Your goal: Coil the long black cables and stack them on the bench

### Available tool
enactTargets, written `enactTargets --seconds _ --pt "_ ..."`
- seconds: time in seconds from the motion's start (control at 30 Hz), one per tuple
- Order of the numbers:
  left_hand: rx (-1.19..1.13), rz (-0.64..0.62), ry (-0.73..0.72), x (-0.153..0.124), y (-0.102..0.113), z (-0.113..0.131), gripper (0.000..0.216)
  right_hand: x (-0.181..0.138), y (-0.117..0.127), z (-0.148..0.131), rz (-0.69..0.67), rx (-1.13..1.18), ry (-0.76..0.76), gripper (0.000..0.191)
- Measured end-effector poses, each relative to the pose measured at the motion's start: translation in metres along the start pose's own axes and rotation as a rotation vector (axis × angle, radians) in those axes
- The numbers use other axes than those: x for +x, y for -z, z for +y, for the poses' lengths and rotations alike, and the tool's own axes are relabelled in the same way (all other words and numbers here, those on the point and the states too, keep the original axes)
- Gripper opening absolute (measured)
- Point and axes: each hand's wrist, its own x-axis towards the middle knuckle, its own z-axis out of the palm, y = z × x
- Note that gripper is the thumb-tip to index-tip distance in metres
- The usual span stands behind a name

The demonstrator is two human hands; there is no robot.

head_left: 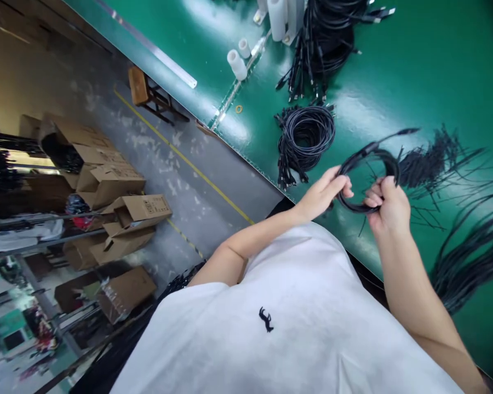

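Note:
I hold a coiled black cable (370,156) above the near edge of a green table (414,71). My left hand (324,194) pinches the loop's left side with thumb and fingers closed on it. My right hand (386,205) grips the loop's lower right side, fingers wrapped round it. A free cable end with a plug sticks out to the upper right of the loop. My white shirt fills the lower part of the view.
A finished cable coil (306,137) lies on the table beyond my hands, a bigger pile of cables (328,38) farther back. Loose black ties (435,158) and long cables (476,257) lie to the right. White spools (237,64) stand at the back. Cardboard boxes (115,186) sit on the floor.

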Motion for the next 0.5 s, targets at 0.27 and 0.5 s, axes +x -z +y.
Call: enactTargets --seconds 0.27,0.5 --pt "0.394 0.38 -0.206 0.094 0.092 0.074 0.054 0.109 -0.111 0.001 -0.045 -0.582 0.213 0.021" --pt "1.134 0.276 -0.395 0.084 0.152 0.061 0.051 0.117 -0.104 0.028 -0.072 -1.102 0.339 0.037"
